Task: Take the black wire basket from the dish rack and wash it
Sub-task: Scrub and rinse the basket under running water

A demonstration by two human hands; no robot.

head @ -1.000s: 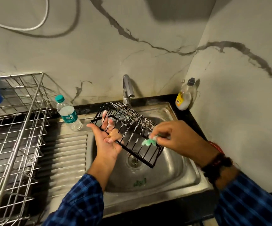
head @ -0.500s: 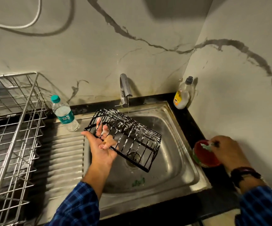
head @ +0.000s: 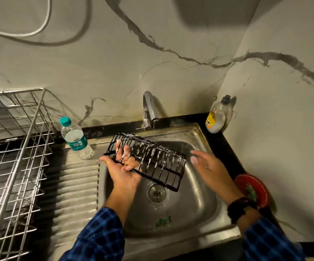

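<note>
The black wire basket (head: 153, 160), streaked with white soap foam, hangs tilted over the steel sink (head: 199, 219). My left hand (head: 123, 170) holds it from below at its left end, with fingers poked through the wires. My right hand (head: 204, 163) is empty, fingers spread, just right of the basket and apart from it. A thin stream of water falls from the tap (head: 149, 110) behind the basket. The steel dish rack (head: 14, 157) stands at the left.
A water bottle (head: 75, 139) stands on the ribbed drainboard (head: 73, 187). A dish soap bottle (head: 218, 115) sits in the back corner. A red dish (head: 254, 187) with a green scrubber lies on the black counter at the right. A green scrap (head: 162, 221) lies in the sink.
My right hand dropped the green scrubber into the red dish and came back empty toward the basket. The left hand kept its hold on the basket.
</note>
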